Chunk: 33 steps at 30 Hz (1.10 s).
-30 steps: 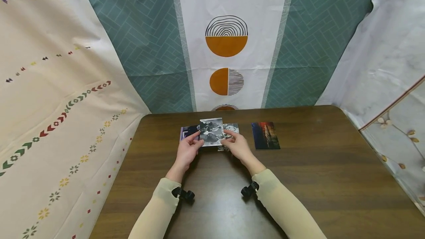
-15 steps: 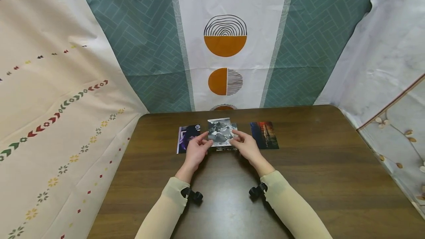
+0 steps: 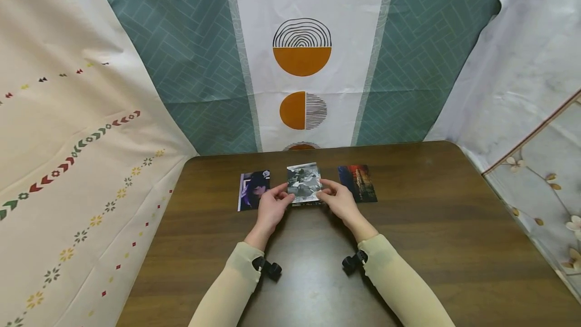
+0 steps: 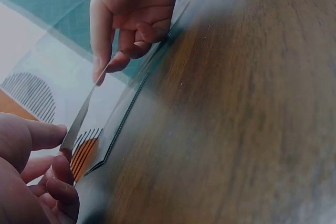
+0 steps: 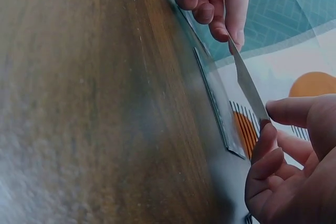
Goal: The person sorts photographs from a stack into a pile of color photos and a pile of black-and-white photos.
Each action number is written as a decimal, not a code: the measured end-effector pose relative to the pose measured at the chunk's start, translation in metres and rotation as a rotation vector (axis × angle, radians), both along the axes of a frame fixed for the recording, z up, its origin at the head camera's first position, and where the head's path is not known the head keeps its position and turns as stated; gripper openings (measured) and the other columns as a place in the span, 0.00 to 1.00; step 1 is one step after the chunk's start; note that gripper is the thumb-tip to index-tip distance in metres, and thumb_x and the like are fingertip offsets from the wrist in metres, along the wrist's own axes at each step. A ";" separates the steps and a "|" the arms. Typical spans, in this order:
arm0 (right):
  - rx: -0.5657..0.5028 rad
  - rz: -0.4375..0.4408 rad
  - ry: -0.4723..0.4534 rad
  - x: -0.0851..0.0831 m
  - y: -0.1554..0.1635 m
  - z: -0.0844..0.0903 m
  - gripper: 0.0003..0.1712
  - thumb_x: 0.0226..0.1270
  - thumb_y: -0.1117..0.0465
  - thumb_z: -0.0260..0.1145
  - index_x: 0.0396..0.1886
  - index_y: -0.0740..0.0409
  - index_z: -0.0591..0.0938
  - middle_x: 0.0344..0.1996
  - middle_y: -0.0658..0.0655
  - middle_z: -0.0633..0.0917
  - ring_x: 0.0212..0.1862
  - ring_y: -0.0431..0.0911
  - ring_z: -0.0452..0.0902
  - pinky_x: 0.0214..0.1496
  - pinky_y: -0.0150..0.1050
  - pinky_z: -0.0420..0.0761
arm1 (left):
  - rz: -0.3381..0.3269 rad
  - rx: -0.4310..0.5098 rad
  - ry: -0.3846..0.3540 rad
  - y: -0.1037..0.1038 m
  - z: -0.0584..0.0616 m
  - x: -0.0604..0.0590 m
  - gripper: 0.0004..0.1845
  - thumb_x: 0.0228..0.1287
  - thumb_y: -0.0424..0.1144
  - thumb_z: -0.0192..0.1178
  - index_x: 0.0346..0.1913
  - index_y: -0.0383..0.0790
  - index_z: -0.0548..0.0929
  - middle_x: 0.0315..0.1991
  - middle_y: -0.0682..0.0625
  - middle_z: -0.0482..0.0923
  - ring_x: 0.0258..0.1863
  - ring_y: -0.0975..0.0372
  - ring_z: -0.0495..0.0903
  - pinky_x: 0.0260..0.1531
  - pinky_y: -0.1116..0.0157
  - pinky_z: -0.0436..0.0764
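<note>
Both hands hold one black-and-white photo (image 3: 304, 182) just above the table's far middle. My left hand (image 3: 286, 194) pinches its left edge and my right hand (image 3: 323, 192) pinches its right edge. Seen edge-on, the photo (image 4: 84, 114) hangs a little above a thin stack of photos (image 4: 126, 111) lying flat on the wood. In the right wrist view the same photo (image 5: 247, 82) runs between my right hand (image 5: 269, 116) and my left hand (image 5: 231, 35), above the stack (image 5: 212, 100).
A purple-toned photo (image 3: 254, 190) lies flat to the left and a dark red photo (image 3: 357, 183) to the right. All rest on a dark wooden table (image 3: 408, 246). Patterned cloth (image 3: 301, 59) hangs behind and at both sides.
Both hands carried the black-and-white photo to the right, off the purple photo, which now lies uncovered. The photo is now over the middle stack.
</note>
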State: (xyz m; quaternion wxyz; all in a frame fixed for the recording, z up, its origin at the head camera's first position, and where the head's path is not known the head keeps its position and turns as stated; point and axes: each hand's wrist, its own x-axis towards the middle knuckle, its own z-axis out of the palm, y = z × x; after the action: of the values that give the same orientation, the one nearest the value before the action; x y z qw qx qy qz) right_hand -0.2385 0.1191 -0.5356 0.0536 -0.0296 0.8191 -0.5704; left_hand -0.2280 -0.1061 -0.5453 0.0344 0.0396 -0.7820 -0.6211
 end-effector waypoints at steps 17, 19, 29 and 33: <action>0.068 -0.017 0.014 -0.001 0.002 -0.006 0.29 0.73 0.59 0.73 0.71 0.58 0.81 0.43 0.57 0.90 0.38 0.47 0.80 0.40 0.41 0.77 | 0.010 -0.031 -0.014 0.004 -0.001 -0.001 0.24 0.66 0.34 0.74 0.63 0.31 0.86 0.37 0.48 0.85 0.37 0.61 0.78 0.36 0.68 0.75; 0.089 -0.019 0.014 -0.002 0.003 -0.006 0.29 0.73 0.58 0.73 0.71 0.58 0.82 0.42 0.56 0.90 0.37 0.47 0.80 0.40 0.42 0.78 | 0.012 -0.045 -0.014 0.004 -0.001 -0.003 0.24 0.66 0.35 0.74 0.63 0.30 0.87 0.38 0.48 0.86 0.39 0.60 0.79 0.37 0.68 0.75; 0.194 -0.036 0.013 -0.005 -0.001 -0.006 0.28 0.73 0.56 0.73 0.69 0.59 0.83 0.40 0.54 0.90 0.41 0.49 0.82 0.48 0.49 0.80 | 0.028 -0.095 -0.049 0.005 -0.004 -0.008 0.23 0.64 0.37 0.76 0.60 0.31 0.89 0.38 0.47 0.86 0.40 0.58 0.79 0.37 0.66 0.76; 0.223 -0.041 0.028 -0.005 -0.002 -0.005 0.27 0.72 0.57 0.72 0.68 0.61 0.83 0.40 0.55 0.90 0.43 0.50 0.84 0.51 0.53 0.81 | 0.018 -0.099 -0.059 0.006 -0.004 -0.009 0.24 0.64 0.37 0.77 0.60 0.31 0.88 0.38 0.46 0.85 0.38 0.58 0.79 0.36 0.66 0.75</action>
State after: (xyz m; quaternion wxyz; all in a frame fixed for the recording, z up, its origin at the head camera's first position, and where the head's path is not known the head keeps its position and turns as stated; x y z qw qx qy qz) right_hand -0.2434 0.1166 -0.5406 0.0333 -0.0149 0.8786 -0.4762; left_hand -0.2369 -0.0998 -0.5491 0.0188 0.0634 -0.8120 -0.5799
